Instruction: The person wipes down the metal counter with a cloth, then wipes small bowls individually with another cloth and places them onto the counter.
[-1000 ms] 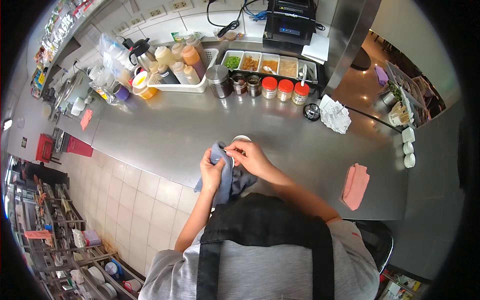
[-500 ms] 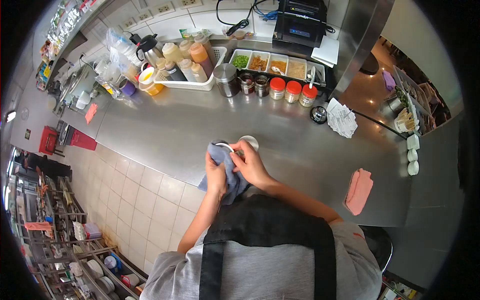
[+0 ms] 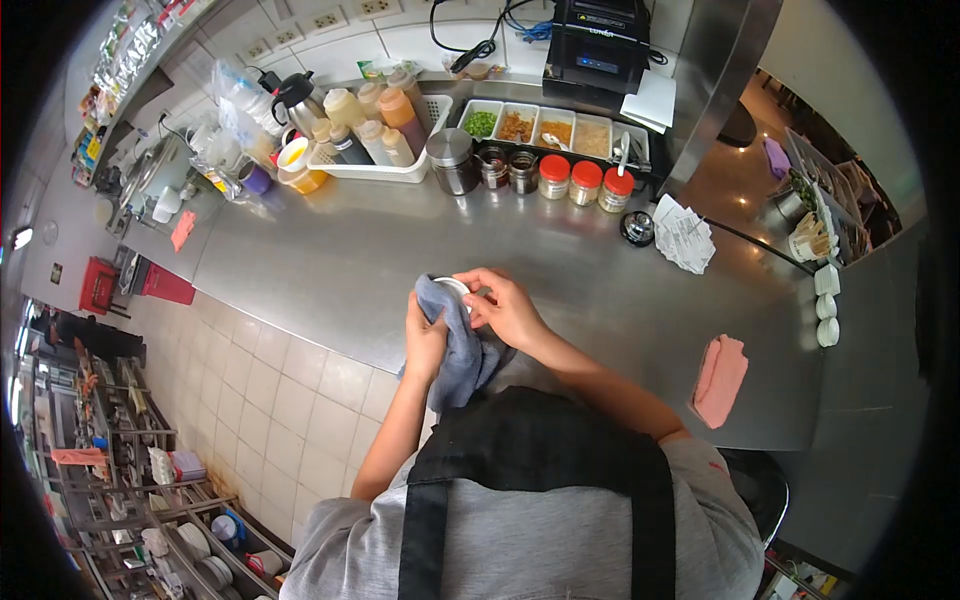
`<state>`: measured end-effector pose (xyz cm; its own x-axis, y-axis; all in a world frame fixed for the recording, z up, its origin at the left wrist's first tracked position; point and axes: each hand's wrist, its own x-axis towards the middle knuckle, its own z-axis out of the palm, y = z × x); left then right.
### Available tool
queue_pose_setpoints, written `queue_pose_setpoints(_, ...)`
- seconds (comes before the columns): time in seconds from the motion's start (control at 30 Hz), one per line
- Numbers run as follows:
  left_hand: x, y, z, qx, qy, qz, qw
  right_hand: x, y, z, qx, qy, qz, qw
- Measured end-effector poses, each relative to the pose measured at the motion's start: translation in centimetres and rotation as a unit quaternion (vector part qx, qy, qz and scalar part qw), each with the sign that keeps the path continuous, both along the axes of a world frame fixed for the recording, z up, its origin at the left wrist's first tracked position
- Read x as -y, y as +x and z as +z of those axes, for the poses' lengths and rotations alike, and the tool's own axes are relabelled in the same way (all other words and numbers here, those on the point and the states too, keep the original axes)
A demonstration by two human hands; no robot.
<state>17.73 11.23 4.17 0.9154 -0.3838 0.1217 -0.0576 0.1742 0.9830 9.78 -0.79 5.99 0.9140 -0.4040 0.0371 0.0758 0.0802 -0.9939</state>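
Note:
My left hand (image 3: 425, 348) is closed around a blue-grey cloth (image 3: 464, 362), which hangs down between my forearms. A small white dish (image 3: 453, 284) sits against the top of the cloth, its rim showing. The fingers of my right hand (image 3: 510, 310) are closed on the dish's right side. Both hands are in front of my apron, above the near part of the steel counter (image 3: 330, 260). Cloth and fingers hide the lower part of the dish.
A folded pink cloth (image 3: 719, 380) lies at right. Along the back stand a white basket (image 3: 385, 172) of squeeze bottles, red-lidded jars (image 3: 585, 183), topping trays (image 3: 555, 130) and a black printer (image 3: 597, 50). A bell (image 3: 637, 228) and crumpled paper (image 3: 685, 236) lie nearby.
Two white round rims showed at my hands before; now I see one, between the cloth and my right fingers. My right hand has shifted slightly and the cloth hangs differently.

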Motion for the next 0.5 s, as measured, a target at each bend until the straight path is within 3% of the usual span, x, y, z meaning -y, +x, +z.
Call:
queue_pose_setpoints(0.1,0.0,0.7,-0.1,0.129,0.033,0.024,0.991,-0.4,-0.2,0.2,0.004,-0.006,0.019,1.000)
queue_pose_setpoints(0.2,-1.4,1.5,0.8,0.205,0.231,0.003,0.951,-0.3,-0.5,0.3,0.020,-0.089,0.040,0.995)
queue_pose_setpoints(0.33,-2.0,1.5,-0.4,0.196,0.284,0.010,0.939,0.8,-0.5,1.8,0.039,-0.272,0.042,0.961)
queue_pose_setpoints(0.43,-2.0,0.9,-1.2,0.173,0.284,0.019,0.943,0.6,-0.4,1.6,0.034,-0.217,0.015,0.976)
queue_pose_setpoints(0.5,-2.0,0.4,-2.0,0.178,0.270,0.032,0.946,0.8,-0.2,1.2,0.020,-0.238,0.011,0.971)
